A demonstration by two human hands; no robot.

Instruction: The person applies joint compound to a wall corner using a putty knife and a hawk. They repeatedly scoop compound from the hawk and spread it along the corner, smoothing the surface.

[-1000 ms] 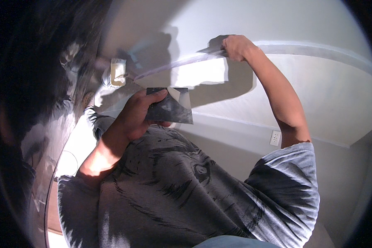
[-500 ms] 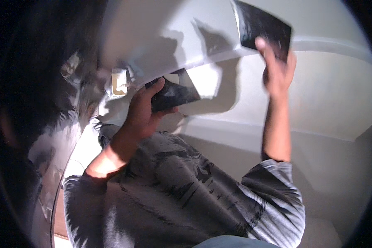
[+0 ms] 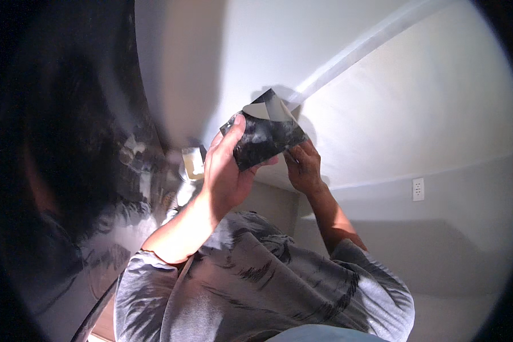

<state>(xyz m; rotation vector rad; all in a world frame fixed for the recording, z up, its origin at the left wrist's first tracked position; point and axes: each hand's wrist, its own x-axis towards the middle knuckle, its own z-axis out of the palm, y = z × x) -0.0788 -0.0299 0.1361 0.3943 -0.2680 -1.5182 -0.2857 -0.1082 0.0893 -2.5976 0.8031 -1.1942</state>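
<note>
My left hand [image 3: 225, 171] is closed on a flat black plate [image 3: 262, 139], thumb on its upper face and fingers beneath. White smears mark the plate, and a smooth cream patch of filler [image 3: 256, 110] lies toward its far edge. My right hand [image 3: 305, 168] is at the plate's right corner with fingers closed and in shadow. The black putty blade it held earlier is mostly hidden behind or against the left plate, so where the two overlap I cannot tell.
A pale wall [image 3: 393, 102] with a raised light band [image 3: 359, 54] stands ahead. A white outlet plate [image 3: 418, 189] is at the right on a grey strip. An open container with yellowish contents [image 3: 193, 163] is beyond my left wrist. A dark, whitish-smeared surface [image 3: 137, 154] fills the left.
My right hand has come down and left from the upper right with its blade, meeting the plate in my left hand. The view has shifted, and the outlet now shows.
</note>
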